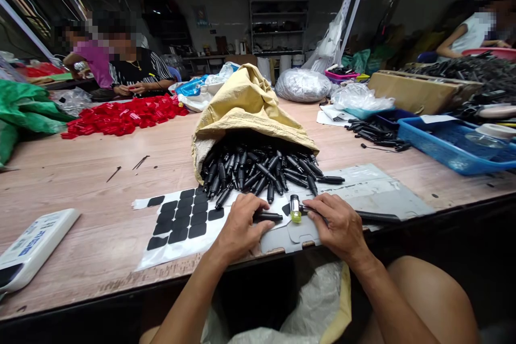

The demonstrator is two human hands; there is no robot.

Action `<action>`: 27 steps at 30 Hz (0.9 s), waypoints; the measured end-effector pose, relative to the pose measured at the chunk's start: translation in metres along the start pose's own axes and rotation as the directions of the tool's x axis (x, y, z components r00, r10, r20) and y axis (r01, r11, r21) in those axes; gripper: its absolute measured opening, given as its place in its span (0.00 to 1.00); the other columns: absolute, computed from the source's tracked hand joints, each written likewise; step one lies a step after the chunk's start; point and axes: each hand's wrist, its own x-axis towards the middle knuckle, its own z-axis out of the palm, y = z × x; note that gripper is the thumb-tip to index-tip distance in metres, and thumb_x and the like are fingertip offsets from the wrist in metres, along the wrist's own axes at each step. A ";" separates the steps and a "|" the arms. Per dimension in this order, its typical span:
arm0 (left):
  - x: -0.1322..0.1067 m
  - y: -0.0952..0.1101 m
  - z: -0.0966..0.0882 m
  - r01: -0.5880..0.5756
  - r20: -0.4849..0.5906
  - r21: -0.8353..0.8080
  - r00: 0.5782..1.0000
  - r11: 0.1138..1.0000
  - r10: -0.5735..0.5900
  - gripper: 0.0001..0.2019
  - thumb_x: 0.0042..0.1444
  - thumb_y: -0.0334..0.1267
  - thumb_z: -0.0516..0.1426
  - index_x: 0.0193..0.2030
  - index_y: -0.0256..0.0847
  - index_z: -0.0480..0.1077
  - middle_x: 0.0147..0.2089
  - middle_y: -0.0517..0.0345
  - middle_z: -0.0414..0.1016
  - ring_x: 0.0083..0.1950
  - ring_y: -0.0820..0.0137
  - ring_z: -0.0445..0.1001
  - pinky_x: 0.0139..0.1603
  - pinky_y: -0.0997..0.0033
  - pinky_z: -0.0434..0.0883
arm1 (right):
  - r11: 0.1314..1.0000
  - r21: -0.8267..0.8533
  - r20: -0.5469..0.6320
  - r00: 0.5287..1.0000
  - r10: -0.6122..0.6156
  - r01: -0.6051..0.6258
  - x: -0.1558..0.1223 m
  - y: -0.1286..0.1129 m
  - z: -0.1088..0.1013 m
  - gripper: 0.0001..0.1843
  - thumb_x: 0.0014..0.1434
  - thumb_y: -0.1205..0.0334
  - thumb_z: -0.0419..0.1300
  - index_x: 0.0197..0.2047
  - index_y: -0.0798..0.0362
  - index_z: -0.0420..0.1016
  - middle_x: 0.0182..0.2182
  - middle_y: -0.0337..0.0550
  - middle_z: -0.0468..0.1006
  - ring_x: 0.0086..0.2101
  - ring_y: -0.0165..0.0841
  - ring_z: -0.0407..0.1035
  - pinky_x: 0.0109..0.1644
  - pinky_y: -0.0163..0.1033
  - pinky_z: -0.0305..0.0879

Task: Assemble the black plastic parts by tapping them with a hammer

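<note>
My left hand [242, 223] is closed round a short black tube [271, 217] lying level at the table's front edge; its end sticks out past my thumb. In my right hand [336, 223] is a small hammer [295, 209], with a silver and black head and a yellow-green tip. The hammer's black handle runs out to the right beneath my palm. Just beyond both hands, a heap of similar black tubes [262, 172] spills from the mouth of a yellow woven sack [250, 102]. Left of my left hand lies a white sheet with black rounded-square stickers [183, 212].
A grey board [371, 188] lies under the work. Red plastic parts [124, 115] are piled at left, near a white device [36, 250]. A blue tray [451, 145] and a cardboard box [419, 88] stand at right. Several people sit around the table.
</note>
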 end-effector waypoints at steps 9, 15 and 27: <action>0.001 -0.001 0.001 -0.026 -0.012 -0.017 1.000 1.000 0.026 0.04 0.59 0.35 0.64 0.41 0.42 0.77 0.38 0.56 0.73 0.44 0.63 0.67 0.47 0.63 0.65 | 0.992 0.122 -0.071 0.997 -0.029 0.037 0.006 -0.009 -0.013 0.16 0.66 0.68 0.55 0.54 0.48 0.77 0.41 0.43 0.78 0.44 0.36 0.71 0.50 0.44 0.68; -0.001 -0.003 0.001 -0.039 -0.014 -0.029 0.999 0.999 0.039 0.06 0.61 0.36 0.61 0.43 0.42 0.79 0.39 0.54 0.73 0.45 0.63 0.68 0.47 0.63 0.66 | 0.962 0.272 -0.138 0.990 0.027 0.011 0.010 -0.031 -0.019 0.17 0.67 0.69 0.56 0.57 0.46 0.74 0.44 0.45 0.79 0.46 0.36 0.73 0.52 0.44 0.71; -0.001 -0.006 0.004 -0.089 -0.009 -0.007 0.996 0.996 0.089 0.08 0.65 0.38 0.58 0.42 0.44 0.80 0.37 0.55 0.71 0.44 0.65 0.68 0.46 0.64 0.66 | 0.967 0.240 -0.181 0.983 -0.036 0.080 0.007 -0.067 -0.020 0.25 0.64 0.75 0.55 0.60 0.44 0.74 0.42 0.45 0.78 0.43 0.36 0.73 0.48 0.43 0.73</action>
